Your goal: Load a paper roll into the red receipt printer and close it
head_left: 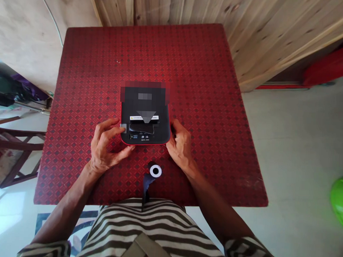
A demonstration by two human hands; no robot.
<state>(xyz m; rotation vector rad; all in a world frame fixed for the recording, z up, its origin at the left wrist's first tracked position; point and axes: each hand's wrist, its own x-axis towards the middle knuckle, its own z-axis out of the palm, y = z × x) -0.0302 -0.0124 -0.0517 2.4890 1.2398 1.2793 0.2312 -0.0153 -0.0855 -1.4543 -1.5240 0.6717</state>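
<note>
A flat, square black device [146, 105] with a red rim lies face up between my hands, at the middle of the red-covered table. It carries a white label strip [136, 118], a glossy dark piece across its lower part, and small sockets or marks near the front edge. Its far end is blurred by pixels. My left hand [105, 145] grips the left front corner, thumb at the front edge and a fingertip on a small grey patch. Around the right edge curls my right hand [180, 142], its fingertips partly hidden. Nearer me stands a small roll [159, 171] with a white side and a dark strip trailing off.
The table [196, 69] has a red patterned cover and meets a wooden plank wall [178, 8] at the back. A wooden chair [16, 138] stands to the left. On the floor at far right sits a bright green object [342, 200].
</note>
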